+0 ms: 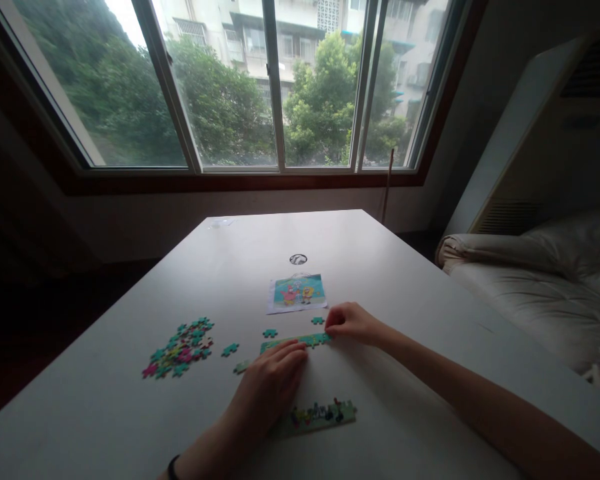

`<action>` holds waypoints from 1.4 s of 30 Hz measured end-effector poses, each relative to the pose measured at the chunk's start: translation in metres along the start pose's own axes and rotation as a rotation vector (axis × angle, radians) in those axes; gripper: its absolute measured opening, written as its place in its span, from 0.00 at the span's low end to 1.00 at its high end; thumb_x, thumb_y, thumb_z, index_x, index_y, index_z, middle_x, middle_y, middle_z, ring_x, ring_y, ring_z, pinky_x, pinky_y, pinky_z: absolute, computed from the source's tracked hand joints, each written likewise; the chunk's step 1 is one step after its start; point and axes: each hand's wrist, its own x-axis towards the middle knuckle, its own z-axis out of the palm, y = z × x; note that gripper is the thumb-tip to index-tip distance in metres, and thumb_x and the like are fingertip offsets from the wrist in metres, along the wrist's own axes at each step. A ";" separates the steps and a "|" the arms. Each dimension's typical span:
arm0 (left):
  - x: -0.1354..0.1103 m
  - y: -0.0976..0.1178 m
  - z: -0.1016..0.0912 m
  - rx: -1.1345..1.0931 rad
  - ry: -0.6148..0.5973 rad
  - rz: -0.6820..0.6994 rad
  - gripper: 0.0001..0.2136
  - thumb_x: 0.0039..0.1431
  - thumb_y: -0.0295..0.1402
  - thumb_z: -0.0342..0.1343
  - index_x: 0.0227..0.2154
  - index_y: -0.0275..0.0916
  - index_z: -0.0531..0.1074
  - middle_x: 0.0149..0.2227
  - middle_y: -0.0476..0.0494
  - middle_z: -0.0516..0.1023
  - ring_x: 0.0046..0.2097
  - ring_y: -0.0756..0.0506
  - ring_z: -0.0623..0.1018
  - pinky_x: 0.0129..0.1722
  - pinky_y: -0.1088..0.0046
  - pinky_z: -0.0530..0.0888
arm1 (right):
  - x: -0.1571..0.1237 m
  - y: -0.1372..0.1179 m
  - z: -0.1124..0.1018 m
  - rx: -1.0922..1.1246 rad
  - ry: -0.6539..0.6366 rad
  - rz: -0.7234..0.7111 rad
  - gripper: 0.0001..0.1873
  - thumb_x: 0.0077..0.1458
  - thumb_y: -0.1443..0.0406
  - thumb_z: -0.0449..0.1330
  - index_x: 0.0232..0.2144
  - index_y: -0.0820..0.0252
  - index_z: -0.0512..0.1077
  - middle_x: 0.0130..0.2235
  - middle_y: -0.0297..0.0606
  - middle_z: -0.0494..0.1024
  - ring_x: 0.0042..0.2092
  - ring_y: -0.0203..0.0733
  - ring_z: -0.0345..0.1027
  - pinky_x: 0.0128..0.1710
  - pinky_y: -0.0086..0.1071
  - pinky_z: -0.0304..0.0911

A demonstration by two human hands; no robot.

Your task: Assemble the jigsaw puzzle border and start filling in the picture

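Pinching the right end of the teal strip, my right hand holds it on the white table. My left hand lies flat, fingers extended, on its left half. Reference picture lies just beyond; loose pieces lie left.

Window w/ trees behind, white bedding at rt.

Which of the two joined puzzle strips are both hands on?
The teal strip, farther from the person: the left hand rests on it, the right hand touches its right end. The green strip lies nearer.
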 end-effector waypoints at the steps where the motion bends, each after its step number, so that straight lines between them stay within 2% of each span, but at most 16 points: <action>1: 0.000 0.000 0.000 -0.002 0.003 0.002 0.10 0.58 0.27 0.48 0.39 0.41 0.71 0.45 0.45 0.76 0.48 0.44 0.74 0.47 0.66 0.73 | -0.001 -0.001 0.000 -0.032 0.010 0.002 0.06 0.41 0.68 0.60 0.25 0.64 0.76 0.25 0.35 0.77 0.28 0.36 0.69 0.27 0.25 0.58; 16: -0.001 0.001 0.000 0.006 -0.015 -0.007 0.10 0.58 0.26 0.47 0.39 0.41 0.71 0.46 0.45 0.76 0.48 0.43 0.74 0.47 0.64 0.73 | -0.006 -0.010 0.008 -0.341 0.102 0.019 0.07 0.43 0.68 0.56 0.26 0.60 0.74 0.28 0.36 0.77 0.30 0.37 0.67 0.28 0.26 0.54; 21: 0.000 0.001 0.000 0.005 -0.013 0.005 0.10 0.58 0.26 0.48 0.39 0.41 0.71 0.45 0.45 0.76 0.48 0.44 0.74 0.47 0.65 0.73 | -0.007 -0.012 0.011 -0.336 0.112 0.035 0.07 0.43 0.68 0.56 0.26 0.60 0.74 0.28 0.36 0.77 0.30 0.37 0.67 0.27 0.26 0.54; 25: 0.001 0.000 0.000 0.003 0.011 0.013 0.10 0.58 0.26 0.48 0.39 0.41 0.71 0.45 0.44 0.76 0.47 0.44 0.75 0.46 0.65 0.73 | -0.002 -0.008 -0.001 -0.178 0.078 0.036 0.06 0.44 0.68 0.58 0.26 0.62 0.74 0.27 0.35 0.76 0.29 0.35 0.67 0.27 0.25 0.56; 27: 0.001 0.000 0.000 0.001 0.008 0.010 0.10 0.58 0.26 0.48 0.39 0.41 0.71 0.45 0.45 0.76 0.48 0.44 0.74 0.47 0.65 0.73 | 0.001 -0.004 -0.013 -0.135 0.112 0.053 0.06 0.45 0.67 0.58 0.27 0.62 0.74 0.27 0.35 0.77 0.28 0.35 0.67 0.27 0.25 0.57; 31: 0.001 0.000 0.000 0.000 -0.005 -0.002 0.10 0.58 0.27 0.48 0.39 0.41 0.71 0.46 0.45 0.76 0.48 0.44 0.74 0.47 0.65 0.73 | 0.008 0.009 -0.037 -0.251 0.261 0.075 0.07 0.46 0.66 0.58 0.28 0.62 0.75 0.29 0.36 0.77 0.31 0.37 0.68 0.31 0.27 0.58; 33: 0.001 0.000 -0.001 -0.002 -0.004 -0.005 0.09 0.58 0.27 0.48 0.39 0.41 0.71 0.45 0.46 0.76 0.48 0.44 0.74 0.47 0.65 0.73 | 0.011 0.017 -0.045 -0.290 0.273 0.118 0.07 0.47 0.66 0.58 0.28 0.62 0.75 0.31 0.37 0.77 0.32 0.37 0.68 0.32 0.27 0.58; 38: 0.000 0.001 -0.001 0.000 -0.002 -0.001 0.09 0.58 0.27 0.48 0.38 0.41 0.71 0.45 0.46 0.76 0.48 0.44 0.74 0.47 0.66 0.73 | 0.013 0.031 -0.046 -0.391 0.248 0.173 0.07 0.47 0.65 0.57 0.29 0.61 0.74 0.31 0.38 0.76 0.32 0.37 0.67 0.31 0.27 0.57; 42: 0.000 0.000 0.001 0.004 -0.023 -0.009 0.10 0.58 0.26 0.48 0.39 0.41 0.71 0.46 0.46 0.75 0.49 0.44 0.73 0.48 0.65 0.72 | 0.010 0.029 -0.046 -0.455 0.246 0.057 0.07 0.46 0.65 0.59 0.29 0.61 0.75 0.34 0.39 0.74 0.32 0.37 0.65 0.32 0.27 0.58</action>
